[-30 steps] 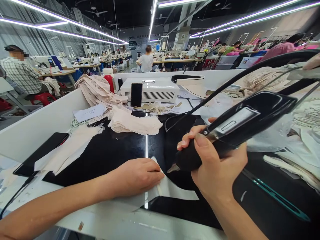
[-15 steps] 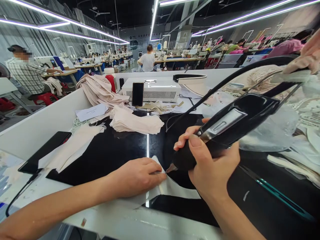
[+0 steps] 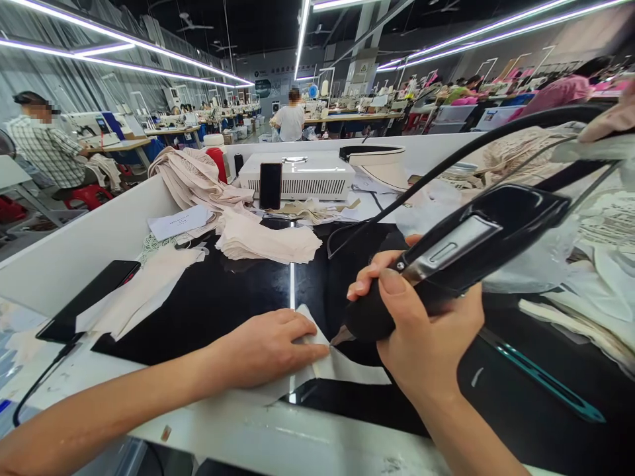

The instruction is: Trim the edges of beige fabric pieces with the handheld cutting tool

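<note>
My right hand (image 3: 431, 330) is wrapped around a black corded handheld tool (image 3: 501, 231) with a silver lever on its side. The tool slants down to the left, and its small pointed tip reaches the pale fabric piece (image 3: 357, 370) beside my left fingertips. I cannot tell whether the tip touches the cloth. My left hand (image 3: 278, 347) lies on that fabric, pressing it against the black work surface (image 3: 238, 311), with thumb and index finger apart. The fingertips resting on the cloth partly cover it.
Stacked pale fabric pieces (image 3: 268, 241) lie ahead, in front of a white vented box (image 3: 317, 175) and an upright phone (image 3: 270, 185). Teal tweezers (image 3: 550, 383) rest at right. Another person's hand (image 3: 612, 119) is at the upper right, by the tool's cord (image 3: 446, 155).
My left thumb and index finger have spread slightly apart on the fabric. The tool, in my right hand, has shifted slightly right in view.
</note>
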Motion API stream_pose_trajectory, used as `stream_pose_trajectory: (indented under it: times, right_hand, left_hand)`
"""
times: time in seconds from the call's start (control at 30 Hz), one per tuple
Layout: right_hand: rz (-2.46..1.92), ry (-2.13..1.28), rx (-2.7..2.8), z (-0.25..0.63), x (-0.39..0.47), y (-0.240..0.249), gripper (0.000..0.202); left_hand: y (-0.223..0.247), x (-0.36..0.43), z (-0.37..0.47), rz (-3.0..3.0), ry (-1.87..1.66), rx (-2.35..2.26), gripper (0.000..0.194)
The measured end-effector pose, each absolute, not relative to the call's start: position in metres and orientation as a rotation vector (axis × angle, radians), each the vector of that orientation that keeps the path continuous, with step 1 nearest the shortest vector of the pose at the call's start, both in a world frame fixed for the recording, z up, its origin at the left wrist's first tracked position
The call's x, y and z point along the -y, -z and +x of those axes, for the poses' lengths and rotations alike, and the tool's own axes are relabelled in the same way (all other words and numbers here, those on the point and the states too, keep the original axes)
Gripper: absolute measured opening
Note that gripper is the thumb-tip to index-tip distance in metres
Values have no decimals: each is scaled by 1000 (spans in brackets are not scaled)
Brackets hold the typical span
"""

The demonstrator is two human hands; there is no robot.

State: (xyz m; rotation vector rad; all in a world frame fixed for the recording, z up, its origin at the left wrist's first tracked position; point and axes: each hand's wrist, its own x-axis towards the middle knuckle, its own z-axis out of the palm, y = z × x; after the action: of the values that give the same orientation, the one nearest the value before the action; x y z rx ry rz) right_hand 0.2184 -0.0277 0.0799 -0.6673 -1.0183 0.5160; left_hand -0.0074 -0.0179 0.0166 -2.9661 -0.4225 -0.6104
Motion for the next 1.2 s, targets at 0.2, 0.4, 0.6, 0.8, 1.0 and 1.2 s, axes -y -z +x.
stream_pose_trajectory:
  times: [0.2, 0.4, 0.6, 0.8, 1.0, 1.2]
  right_hand:
    - [-706, -520, 1024, 217, 27, -81, 43]
    - [-730, -495, 984, 226, 39, -88, 50]
    - [-779, -452, 962, 237, 50, -86, 50]
    - [-810, -420, 951, 240, 51, -79, 51]
    - [-793, -409, 932, 237, 51, -81, 55]
    - [-788, -421, 898, 238, 48, -85, 52]
  left_hand:
    - [-18, 16, -9, -2974, 611, 413, 30]
    - [-26, 18, -7, -2938, 651, 381, 26]
    - [-27, 27, 11, -2970, 802, 416, 36]
    - [-25, 36, 19, -3091, 574, 523, 28]
    - [-17, 37, 12, -3047, 546, 517, 23]
    - [-12, 40, 15, -3041, 521, 538, 17]
